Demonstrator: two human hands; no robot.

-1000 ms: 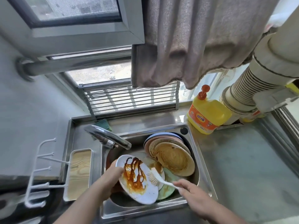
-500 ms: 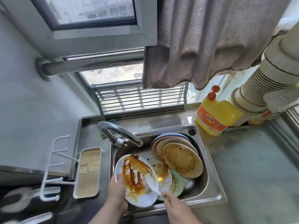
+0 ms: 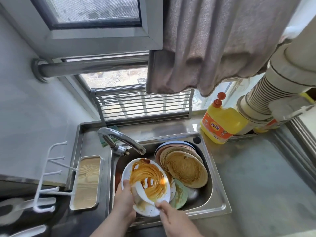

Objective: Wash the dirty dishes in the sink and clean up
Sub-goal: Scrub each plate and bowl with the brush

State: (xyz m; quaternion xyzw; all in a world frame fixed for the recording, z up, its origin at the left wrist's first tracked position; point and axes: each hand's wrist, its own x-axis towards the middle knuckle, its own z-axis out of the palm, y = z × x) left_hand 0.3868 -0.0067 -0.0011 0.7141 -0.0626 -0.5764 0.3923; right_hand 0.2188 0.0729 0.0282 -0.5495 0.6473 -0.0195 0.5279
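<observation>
Currently the left hand (image 3: pixel 123 200) grips the near-left rim of the white plate (image 3: pixel 147 178), holding it tilted over the sink (image 3: pixel 215 194), while the right hand (image 3: pixel 168 218) pinches the handle of a white dish brush (image 3: pixel 142 190) whose head lies on the sauce-smeared face just beside the left thumb. Beyond the right hand, more dirty plates (image 3: pixel 184 168) lean stacked against the far wall of the basin. Risk: greasy sauce reaching the rim can loosen the left-hand grip, and firm brush pressure may then drop the plate onto the stack below and chip it.
</observation>
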